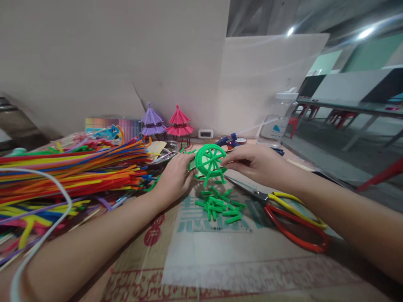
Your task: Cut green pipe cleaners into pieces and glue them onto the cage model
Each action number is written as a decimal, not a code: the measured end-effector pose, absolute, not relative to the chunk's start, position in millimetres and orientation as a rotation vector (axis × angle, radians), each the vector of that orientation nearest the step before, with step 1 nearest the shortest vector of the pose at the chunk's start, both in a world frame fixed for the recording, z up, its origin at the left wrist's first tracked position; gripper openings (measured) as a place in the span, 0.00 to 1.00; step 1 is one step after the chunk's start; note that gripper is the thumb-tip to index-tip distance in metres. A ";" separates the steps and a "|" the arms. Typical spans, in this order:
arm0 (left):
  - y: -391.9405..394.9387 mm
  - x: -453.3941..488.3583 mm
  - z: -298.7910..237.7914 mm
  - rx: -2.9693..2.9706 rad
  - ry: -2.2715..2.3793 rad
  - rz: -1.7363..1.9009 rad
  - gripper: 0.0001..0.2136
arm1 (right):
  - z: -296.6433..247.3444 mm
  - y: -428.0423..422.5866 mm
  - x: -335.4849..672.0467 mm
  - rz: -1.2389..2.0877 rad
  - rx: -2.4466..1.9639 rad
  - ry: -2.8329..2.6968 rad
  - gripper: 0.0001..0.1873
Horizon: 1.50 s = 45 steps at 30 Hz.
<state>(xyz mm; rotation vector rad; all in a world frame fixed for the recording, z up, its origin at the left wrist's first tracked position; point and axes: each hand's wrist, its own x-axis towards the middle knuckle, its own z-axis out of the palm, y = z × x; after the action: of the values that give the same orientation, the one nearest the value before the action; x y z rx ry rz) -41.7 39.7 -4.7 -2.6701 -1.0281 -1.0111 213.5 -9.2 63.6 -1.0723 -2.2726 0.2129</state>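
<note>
A green pipe-cleaner wheel with spokes (pixel 208 161) stands upright between my hands, above a cardboard sheet (pixel 201 251). My left hand (pixel 174 176) grips its left rim with curled fingers. My right hand (pixel 252 163) pinches its right rim with thumb and fingertips. Just below the wheel lies a heap of several short green pipe-cleaner pieces (pixel 220 206).
A big bundle of coloured pipe cleaners (pixel 69 172) fills the left. Red and yellow scissors (pixel 289 218) lie on the right. Purple (pixel 153 122) and pink (pixel 179 122) pipe-cleaner pavilions, a glue gun (pixel 228 140), a small clock (pixel 205 134) and a plastic bottle (pixel 278 117) stand behind.
</note>
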 end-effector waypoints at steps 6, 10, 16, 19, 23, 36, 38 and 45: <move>40.6 -42.1 -4.9 -2.672 -0.993 -1.005 0.20 | 62.5 -11.8 208.9 0.263 -1.166 -2.290 0.10; 40.2 -42.0 -5.2 -2.668 -0.993 -0.982 0.20 | 60.6 -10.7 209.0 0.319 -1.210 -2.255 0.06; 38.2 -41.6 -2.8 -2.684 -0.978 -0.993 0.20 | 66.0 -10.5 210.3 0.463 -1.179 -2.226 0.08; 38.1 -41.2 -2.5 -2.694 -0.987 -1.011 0.20 | 74.1 -16.3 208.3 0.598 -1.103 -2.091 0.10; 39.3 -41.3 -3.9 -2.684 -0.987 -1.018 0.19 | 83.5 -25.4 206.8 0.871 -0.845 -1.844 0.12; 39.1 -42.5 -4.3 -2.699 -0.967 -1.028 0.20 | 81.6 -21.8 212.2 0.301 -1.081 -2.061 0.08; 38.4 -42.6 -4.8 -2.699 -0.972 -1.031 0.21 | 76.1 -13.8 213.4 0.284 -1.112 -2.135 0.07; 42.9 -40.3 -12.6 -2.848 -1.100 -1.354 0.18 | 50.1 17.1 223.4 0.559 -1.280 -1.882 0.18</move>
<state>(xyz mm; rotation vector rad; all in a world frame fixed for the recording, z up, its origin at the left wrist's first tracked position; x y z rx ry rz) -40.3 42.9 -12.6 -2.8485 -1.1003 -1.3540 223.4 17.1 50.1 -1.2802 -1.8819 0.5587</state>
